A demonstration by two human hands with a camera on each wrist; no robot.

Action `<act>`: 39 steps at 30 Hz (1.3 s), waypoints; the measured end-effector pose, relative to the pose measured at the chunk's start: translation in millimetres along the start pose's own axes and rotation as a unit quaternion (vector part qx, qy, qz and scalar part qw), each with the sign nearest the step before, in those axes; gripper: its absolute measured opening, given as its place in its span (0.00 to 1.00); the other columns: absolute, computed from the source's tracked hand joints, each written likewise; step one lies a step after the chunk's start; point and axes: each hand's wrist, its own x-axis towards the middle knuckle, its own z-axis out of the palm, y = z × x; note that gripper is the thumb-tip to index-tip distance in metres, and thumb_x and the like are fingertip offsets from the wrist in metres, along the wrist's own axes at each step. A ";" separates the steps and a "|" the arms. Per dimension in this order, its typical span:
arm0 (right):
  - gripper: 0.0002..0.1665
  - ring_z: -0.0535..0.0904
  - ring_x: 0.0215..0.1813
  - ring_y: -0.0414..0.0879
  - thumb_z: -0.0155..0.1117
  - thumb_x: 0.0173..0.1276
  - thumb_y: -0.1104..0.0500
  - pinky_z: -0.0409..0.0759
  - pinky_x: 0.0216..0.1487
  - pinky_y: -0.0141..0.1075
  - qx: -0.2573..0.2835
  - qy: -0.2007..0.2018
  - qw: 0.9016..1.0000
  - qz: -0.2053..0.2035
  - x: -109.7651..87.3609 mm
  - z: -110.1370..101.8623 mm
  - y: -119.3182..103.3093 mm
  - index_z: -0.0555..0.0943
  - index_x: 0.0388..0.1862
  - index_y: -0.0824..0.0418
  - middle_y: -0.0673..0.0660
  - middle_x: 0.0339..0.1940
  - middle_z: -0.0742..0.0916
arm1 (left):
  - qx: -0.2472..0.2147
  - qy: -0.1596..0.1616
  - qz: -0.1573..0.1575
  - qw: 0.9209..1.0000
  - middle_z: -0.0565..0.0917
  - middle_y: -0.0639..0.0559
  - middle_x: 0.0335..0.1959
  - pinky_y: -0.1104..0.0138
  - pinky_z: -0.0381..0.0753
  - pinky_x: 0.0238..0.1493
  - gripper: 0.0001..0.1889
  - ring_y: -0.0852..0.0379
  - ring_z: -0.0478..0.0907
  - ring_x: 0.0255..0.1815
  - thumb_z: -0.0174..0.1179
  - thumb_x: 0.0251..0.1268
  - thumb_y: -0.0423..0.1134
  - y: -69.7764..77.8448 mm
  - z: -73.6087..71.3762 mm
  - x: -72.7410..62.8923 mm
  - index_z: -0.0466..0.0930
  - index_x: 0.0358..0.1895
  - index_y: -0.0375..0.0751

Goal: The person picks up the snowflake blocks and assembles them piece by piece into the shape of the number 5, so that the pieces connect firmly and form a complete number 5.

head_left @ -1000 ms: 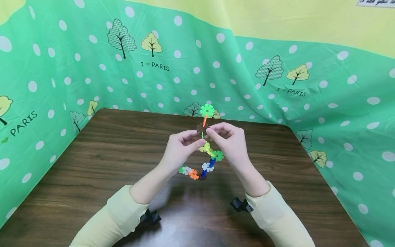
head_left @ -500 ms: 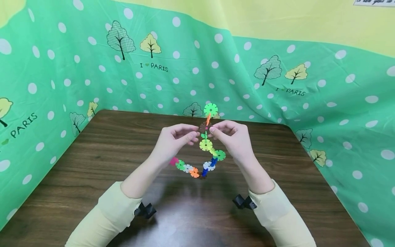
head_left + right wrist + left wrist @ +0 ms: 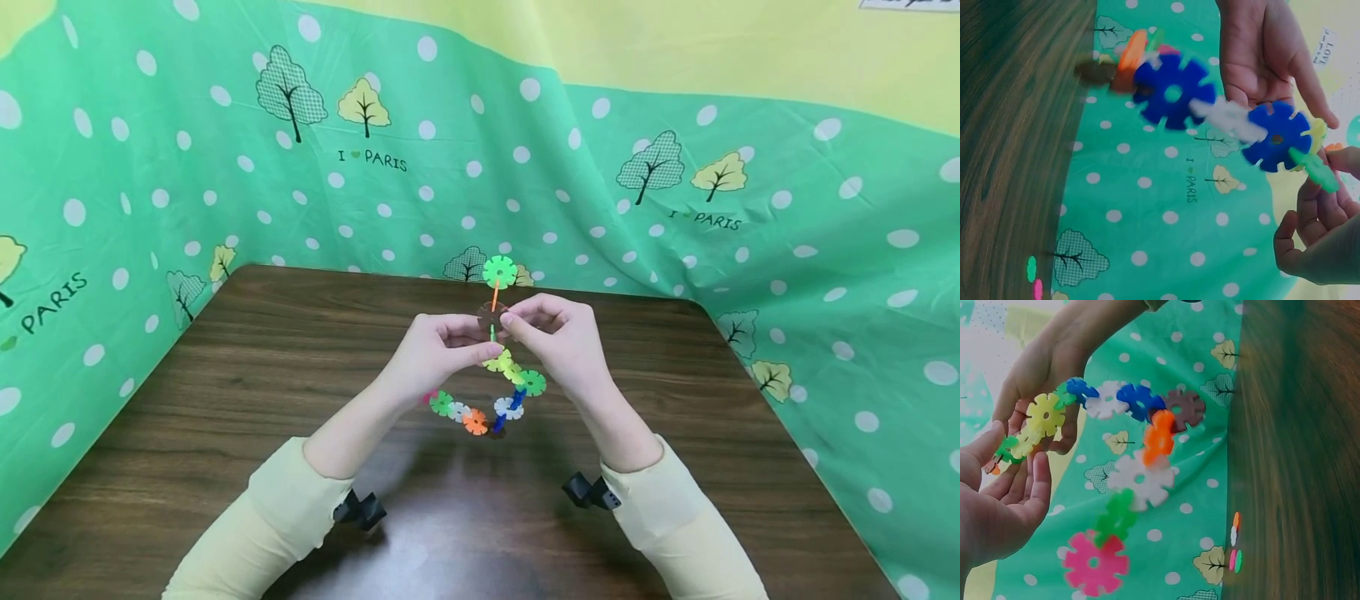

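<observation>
A chain of interlocking notched plastic discs hangs between my hands above the table. In the head view my right hand (image 3: 566,346) pinches a brown disc (image 3: 489,316) near its upper end. Just below, my left hand (image 3: 431,357) pinches a green disc (image 3: 492,332) seen edge-on. Above the brown disc rise an orange disc (image 3: 495,296) and a bright green disc (image 3: 499,272). The dangling part curves through yellow, green, blue and white discs to an orange disc (image 3: 475,422). A pink disc (image 3: 1095,562) ends it in the left wrist view. Fingers partly hide the join.
The dark wooden table (image 3: 262,333) lies beneath, backed by a green dotted cloth (image 3: 420,208). A small black device (image 3: 362,510) sits at each sleeve cuff. Small coloured shapes (image 3: 1236,537) show at the table's edge in the wrist views, too small to identify.
Half a second ago my left fingers were apart from the chain; they have moved right and pinch the green disc again. The upper chain shifted slightly left. My right hand kept its pinch.
</observation>
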 end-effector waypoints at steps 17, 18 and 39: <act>0.09 0.81 0.27 0.49 0.67 0.61 0.62 0.81 0.33 0.34 0.067 0.106 0.992 -0.034 1.6 2.8 -2.2 0.82 0.32 0.69 0.51 0.23 0.87 | -0.004 0.013 0.033 0.999 0.87 0.48 0.39 0.61 0.83 0.43 0.16 0.58 0.83 0.36 0.67 0.57 0.37 -4.3 -4.2 -3.6 0.83 0.50 0.40; 0.08 0.81 0.27 0.48 0.67 0.61 0.63 0.82 0.35 0.35 0.082 0.100 0.991 -0.027 1.9 2.1 -3.1 0.82 0.31 0.69 0.51 0.23 0.87 | -0.006 0.018 0.041 0.999 0.87 0.47 0.39 0.61 0.83 0.43 0.16 0.58 0.83 0.36 0.67 0.57 0.36 -4.0 -5.7 -3.8 0.83 0.50 0.41; 0.11 0.80 0.26 0.41 0.56 0.64 0.72 0.82 0.38 0.30 0.216 0.001 0.969 0.121 3.3 4.9 1.0 0.75 0.23 0.60 0.51 0.20 0.83 | -0.023 0.054 0.055 0.997 0.86 0.46 0.43 0.61 0.83 0.42 0.16 0.53 0.83 0.36 0.69 0.54 0.36 -3.5 -8.1 -4.2 0.84 0.48 0.41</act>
